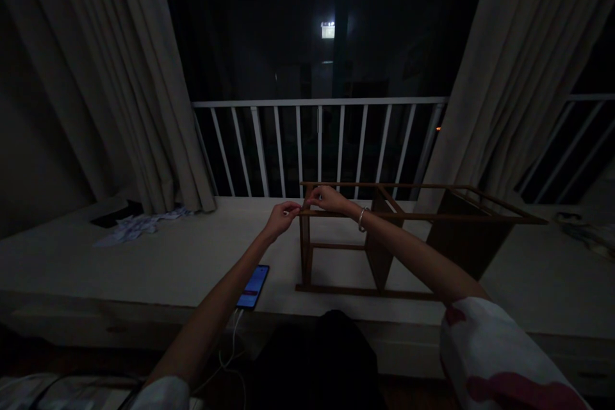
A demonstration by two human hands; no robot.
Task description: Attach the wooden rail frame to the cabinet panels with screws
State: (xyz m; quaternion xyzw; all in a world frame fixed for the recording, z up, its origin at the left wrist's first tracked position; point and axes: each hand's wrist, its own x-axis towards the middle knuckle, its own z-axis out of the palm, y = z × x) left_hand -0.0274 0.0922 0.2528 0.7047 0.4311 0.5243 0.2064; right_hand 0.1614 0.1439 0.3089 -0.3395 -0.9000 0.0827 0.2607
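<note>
A brown wooden shelf rack [384, 295] lies on its side on the white ledge. My left hand [281, 219] is at the near upper corner of its left end, thumb and fingers pinched together at the tip of the rail. Just right of it, my right hand [329, 198] reaches over the same rail with thumb and forefinger brought together; a bracelet [362, 219] circles that wrist. Whatever is between the fingertips of either hand is too small and dark to make out.
A lit phone [254, 285] with a white cable [234, 336] lies by the ledge's [192, 262] front edge. Crumpled white papers [137, 227] lie at left under a curtain [129, 77]. Behind stands a white railing [319, 102] before a dark window. Blurred items [583, 230] lie at far right.
</note>
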